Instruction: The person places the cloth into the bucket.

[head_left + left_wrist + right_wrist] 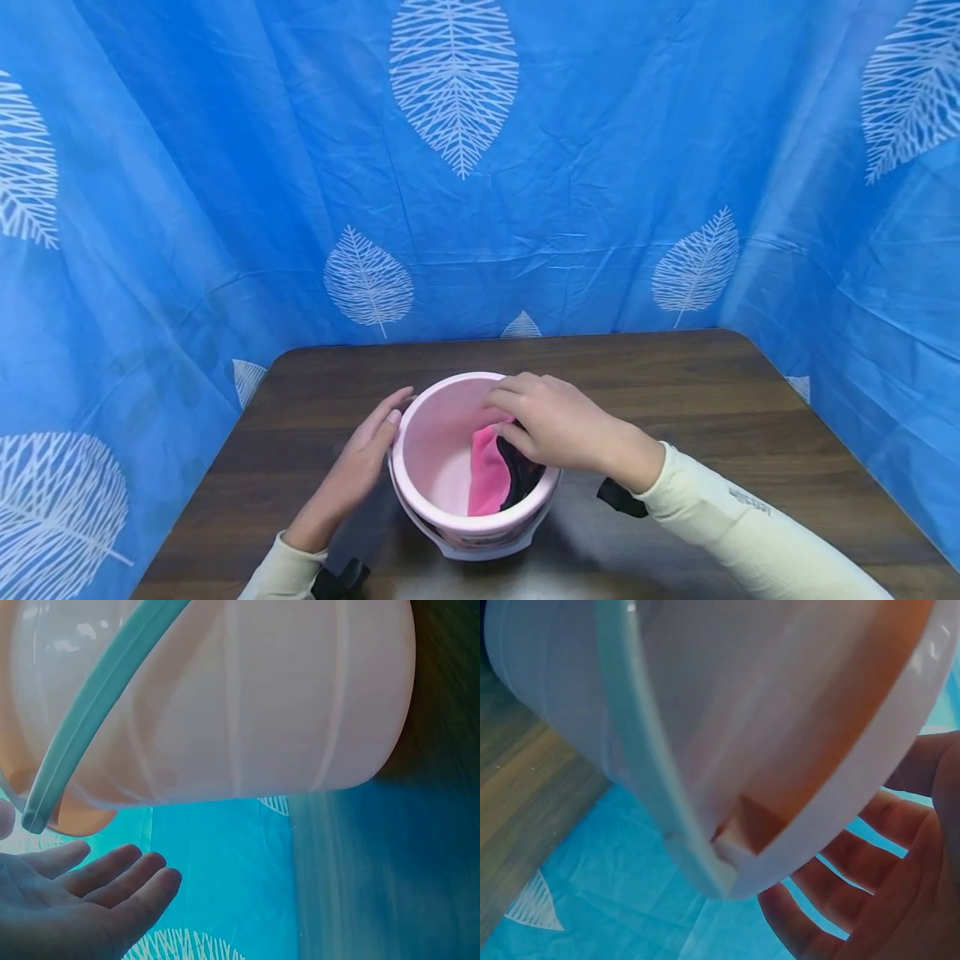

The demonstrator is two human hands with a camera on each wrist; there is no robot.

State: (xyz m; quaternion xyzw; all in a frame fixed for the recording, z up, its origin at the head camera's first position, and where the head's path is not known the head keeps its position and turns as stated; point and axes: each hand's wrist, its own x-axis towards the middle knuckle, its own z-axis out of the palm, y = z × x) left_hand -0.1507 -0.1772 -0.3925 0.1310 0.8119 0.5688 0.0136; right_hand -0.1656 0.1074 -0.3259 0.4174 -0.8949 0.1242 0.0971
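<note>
A pink bucket [420,492] stands upright on the table. Inside it, against the right side, lies a soft-looking pink and black cloth [490,475]; its exact kind cannot be told. My right hand [558,421] reaches over the right rim, thumb and fingers closed at the top of the cloth, pinching its upper edge. In the right wrist view the rim [855,787] hides those fingertips. With fingers extended, my left hand [360,462] rests against the bucket's left rim. The left wrist view shows its straight fingers beside the bucket's handle [97,712], which looks teal there.
The bucket stands near the front middle of a dark wooden table [660,375]. Blue curtains [570,167] with white leaf prints hang behind the table and along both sides. A black strap [622,497] sits at the right wrist, another [340,579] at the left.
</note>
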